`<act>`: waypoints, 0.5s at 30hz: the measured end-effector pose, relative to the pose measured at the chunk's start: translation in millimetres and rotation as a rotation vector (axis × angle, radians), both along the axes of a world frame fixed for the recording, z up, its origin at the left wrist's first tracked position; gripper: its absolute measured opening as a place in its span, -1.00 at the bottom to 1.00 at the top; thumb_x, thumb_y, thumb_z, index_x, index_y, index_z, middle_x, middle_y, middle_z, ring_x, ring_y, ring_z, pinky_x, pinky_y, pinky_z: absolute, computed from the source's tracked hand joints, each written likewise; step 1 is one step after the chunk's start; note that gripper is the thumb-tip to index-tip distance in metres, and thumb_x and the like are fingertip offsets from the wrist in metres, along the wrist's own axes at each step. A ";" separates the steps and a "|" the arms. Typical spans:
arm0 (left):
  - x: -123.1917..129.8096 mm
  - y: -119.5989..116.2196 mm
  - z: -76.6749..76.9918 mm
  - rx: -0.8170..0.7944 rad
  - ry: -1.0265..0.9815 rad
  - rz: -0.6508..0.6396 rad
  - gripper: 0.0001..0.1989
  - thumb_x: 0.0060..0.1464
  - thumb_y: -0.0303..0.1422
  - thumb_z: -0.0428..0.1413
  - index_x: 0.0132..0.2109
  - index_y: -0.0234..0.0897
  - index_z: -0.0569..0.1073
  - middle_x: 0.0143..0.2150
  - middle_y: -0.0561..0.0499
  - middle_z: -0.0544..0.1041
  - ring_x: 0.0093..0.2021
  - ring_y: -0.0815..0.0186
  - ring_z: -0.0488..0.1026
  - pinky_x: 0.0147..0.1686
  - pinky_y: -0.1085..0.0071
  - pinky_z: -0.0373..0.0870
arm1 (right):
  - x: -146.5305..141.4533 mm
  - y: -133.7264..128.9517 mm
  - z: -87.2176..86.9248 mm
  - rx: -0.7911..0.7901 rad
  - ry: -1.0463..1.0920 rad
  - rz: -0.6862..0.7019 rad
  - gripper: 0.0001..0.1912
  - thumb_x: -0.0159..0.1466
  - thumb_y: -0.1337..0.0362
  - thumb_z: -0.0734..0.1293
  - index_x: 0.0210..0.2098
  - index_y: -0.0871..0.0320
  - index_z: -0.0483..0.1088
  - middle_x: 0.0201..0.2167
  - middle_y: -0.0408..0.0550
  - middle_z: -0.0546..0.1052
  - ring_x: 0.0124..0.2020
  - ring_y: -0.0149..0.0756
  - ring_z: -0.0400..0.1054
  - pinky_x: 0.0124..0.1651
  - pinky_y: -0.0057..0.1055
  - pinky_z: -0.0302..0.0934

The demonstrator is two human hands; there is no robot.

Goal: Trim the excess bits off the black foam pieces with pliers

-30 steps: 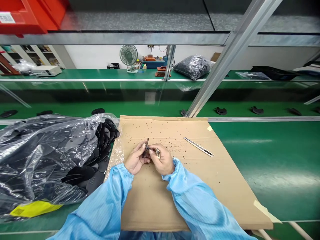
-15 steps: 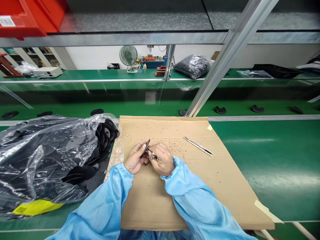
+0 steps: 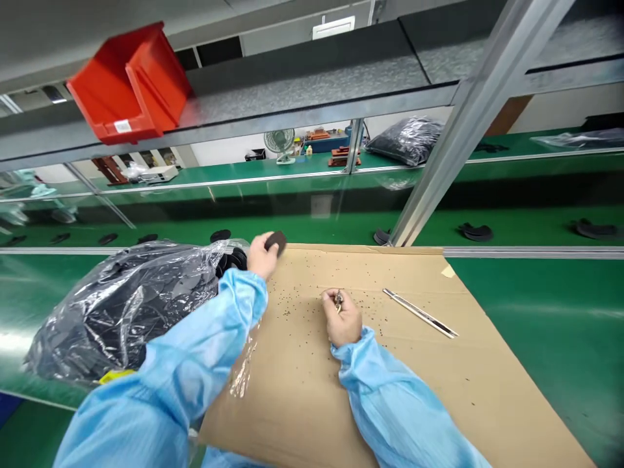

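Note:
My left hand [image 3: 262, 256] reaches to the far edge of the cardboard sheet [image 3: 297, 416] and pinches a small black rubbery piece [image 3: 275, 242]. Just left of it lies a clear plastic bag [image 3: 121, 312] full of black discs, and my left sleeve crosses its corner. My right hand [image 3: 342, 318] rests on the cardboard, closed around a small metal tool [image 3: 338, 301], which is mostly hidden by the fingers. Dark specks are scattered around it. A utility knife [image 3: 420, 312] lies to the right, untouched by either hand.
Green bench surface [image 3: 531, 331] extends right of the cardboard. Beyond a metal rail [image 3: 531, 253], several black pieces [image 3: 478, 232] sit on a lower green surface. An aluminium upright [image 3: 468, 130] rises at the far right, below a shelf with a red bin [image 3: 129, 84].
My hands have separated: the left has moved up and left to the cardboard's far edge with the black piece, while the right stays nearby. The view has tilted upward, showing more of the red bin.

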State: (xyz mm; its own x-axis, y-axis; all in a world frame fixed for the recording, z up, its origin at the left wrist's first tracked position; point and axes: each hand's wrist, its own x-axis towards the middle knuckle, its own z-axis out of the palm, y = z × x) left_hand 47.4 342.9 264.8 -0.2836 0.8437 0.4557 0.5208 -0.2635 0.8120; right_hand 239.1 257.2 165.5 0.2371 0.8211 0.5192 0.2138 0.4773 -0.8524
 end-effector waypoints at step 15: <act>107.1 78.8 -12.5 -0.285 0.764 -0.270 -0.59 0.08 -0.32 0.12 0.09 -0.30 0.42 0.01 -0.09 0.47 -0.01 0.21 0.43 0.06 0.38 0.33 | -7.0 11.0 -1.3 -0.075 0.447 -0.185 -0.70 0.21 0.05 0.29 -0.39 0.19 0.35 -0.54 -0.17 0.34 -0.49 -0.35 0.21 -0.39 -0.44 0.09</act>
State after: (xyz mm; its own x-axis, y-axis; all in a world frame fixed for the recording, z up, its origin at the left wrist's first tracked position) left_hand 154.4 421.6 252.3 0.2416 0.9494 0.2006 0.9005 -0.2963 0.3181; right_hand 232.1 268.2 164.2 0.5690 0.7754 0.2739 -0.1054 0.3991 -0.9108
